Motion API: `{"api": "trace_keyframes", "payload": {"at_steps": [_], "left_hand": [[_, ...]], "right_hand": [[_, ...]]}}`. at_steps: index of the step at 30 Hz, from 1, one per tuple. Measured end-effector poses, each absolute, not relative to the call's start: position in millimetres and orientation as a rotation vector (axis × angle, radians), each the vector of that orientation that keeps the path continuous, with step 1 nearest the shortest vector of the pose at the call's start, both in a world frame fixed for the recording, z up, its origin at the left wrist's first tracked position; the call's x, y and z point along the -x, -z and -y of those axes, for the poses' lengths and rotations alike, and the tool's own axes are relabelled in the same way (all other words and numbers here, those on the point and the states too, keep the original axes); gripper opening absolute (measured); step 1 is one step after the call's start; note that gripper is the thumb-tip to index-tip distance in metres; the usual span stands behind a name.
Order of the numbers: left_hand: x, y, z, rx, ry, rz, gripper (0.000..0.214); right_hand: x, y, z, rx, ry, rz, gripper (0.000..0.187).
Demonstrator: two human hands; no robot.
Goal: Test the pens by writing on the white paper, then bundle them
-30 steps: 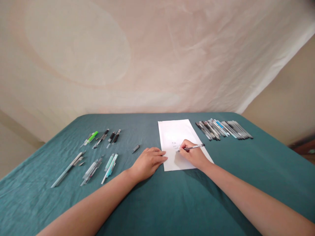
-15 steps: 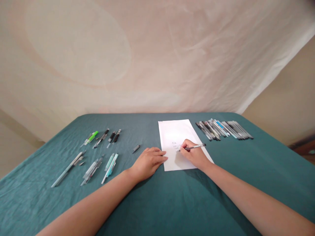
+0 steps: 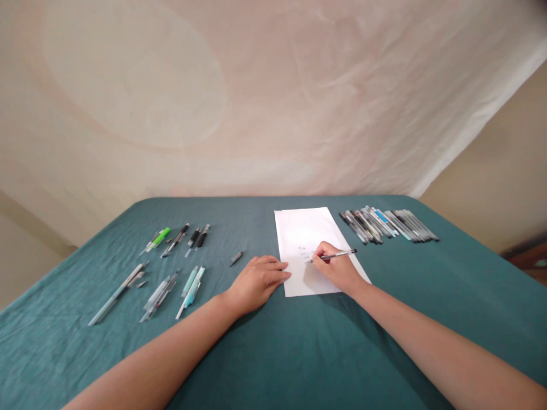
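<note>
Pen [image 3: 345, 253] is pinched by closed right fingers [image 3: 323, 249] | left edge of paper [image 3: 305, 228] is touched by empty, slightly spread left fingers [image 3: 277, 276]

The bench [image 3: 265, 353] is plain deep teal. On it, a white sheet of paper [image 3: 302, 225] bears small dark writing [image 3: 302, 249]. The held pen [image 3: 341, 254] looks greyish with a black end. One marker [image 3: 160, 237] is bright green. The backdrop [image 3: 273, 114] is pinkish cream, with a paler oval.
</note>
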State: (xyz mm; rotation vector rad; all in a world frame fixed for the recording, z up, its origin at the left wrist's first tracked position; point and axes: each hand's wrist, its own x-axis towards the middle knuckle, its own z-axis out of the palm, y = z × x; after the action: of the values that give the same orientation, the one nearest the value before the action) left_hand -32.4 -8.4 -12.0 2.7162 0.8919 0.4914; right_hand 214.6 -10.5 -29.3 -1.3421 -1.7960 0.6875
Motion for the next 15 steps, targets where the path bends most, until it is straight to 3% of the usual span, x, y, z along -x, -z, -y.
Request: {"api": "trace_keyframes", "payload": {"at_steps": [15], "left_hand": [[32.6, 12.5, 8.0, -2.698, -0.491, -0.894, 0.030]], "right_hand": [[-214.6, 27.7, 10.9, 1.326, -0.712, 1.806, 0.008]]}}
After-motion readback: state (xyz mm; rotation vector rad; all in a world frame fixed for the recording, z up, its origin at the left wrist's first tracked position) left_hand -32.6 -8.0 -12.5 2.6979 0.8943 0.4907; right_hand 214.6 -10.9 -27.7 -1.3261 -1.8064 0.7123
